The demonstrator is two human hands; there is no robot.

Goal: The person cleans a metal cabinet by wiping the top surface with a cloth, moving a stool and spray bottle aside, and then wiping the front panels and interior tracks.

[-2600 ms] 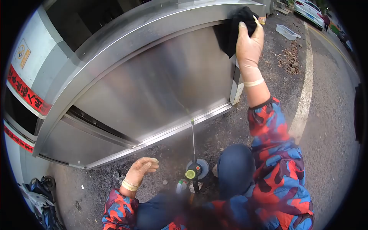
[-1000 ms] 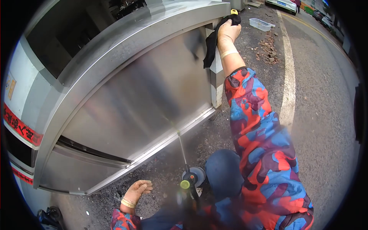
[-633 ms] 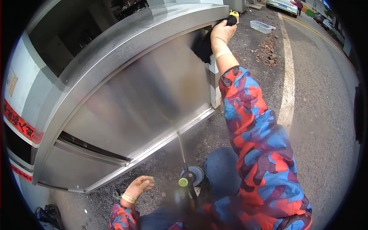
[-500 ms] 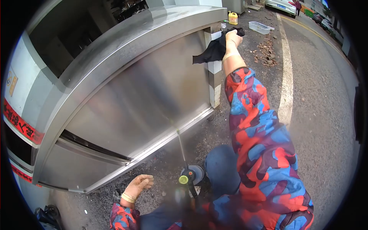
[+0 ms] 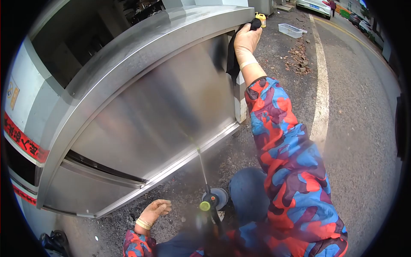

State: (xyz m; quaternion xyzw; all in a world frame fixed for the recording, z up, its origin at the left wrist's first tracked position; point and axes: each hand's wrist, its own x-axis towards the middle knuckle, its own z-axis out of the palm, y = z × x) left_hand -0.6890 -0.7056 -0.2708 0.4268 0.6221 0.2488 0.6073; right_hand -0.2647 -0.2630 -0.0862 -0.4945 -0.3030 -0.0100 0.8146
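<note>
My right hand (image 5: pixel 247 42), in a thin pale glove, is closed around a black cloth (image 5: pixel 232 64). It presses the cloth to the upper right corner of a stainless steel cabinet (image 5: pixel 162 107), at the end post under the top edge. Part of the cloth hangs down along the post, and my hand hides the rest. Low at the left, my left hand (image 5: pixel 155 213), gloved too, rests in the air above the ground. Its fingers are loosely bent and slightly apart, with nothing visible in them.
Near my knee (image 5: pixel 248 195) stands a dark device with a green-yellow knob (image 5: pixel 205 206) and a thin wand; its lower part is blurred. Behind the cabinet are a yellow jug (image 5: pixel 261 19), a clear plastic box (image 5: pixel 291 30) and brick rubble (image 5: pixel 299 60). A white car (image 5: pixel 314 6) is parked farther off.
My right hand has moved left and slightly up, bringing the cloth from the outer side of the post against the cabinet's corner. My left hand is almost unmoved.
</note>
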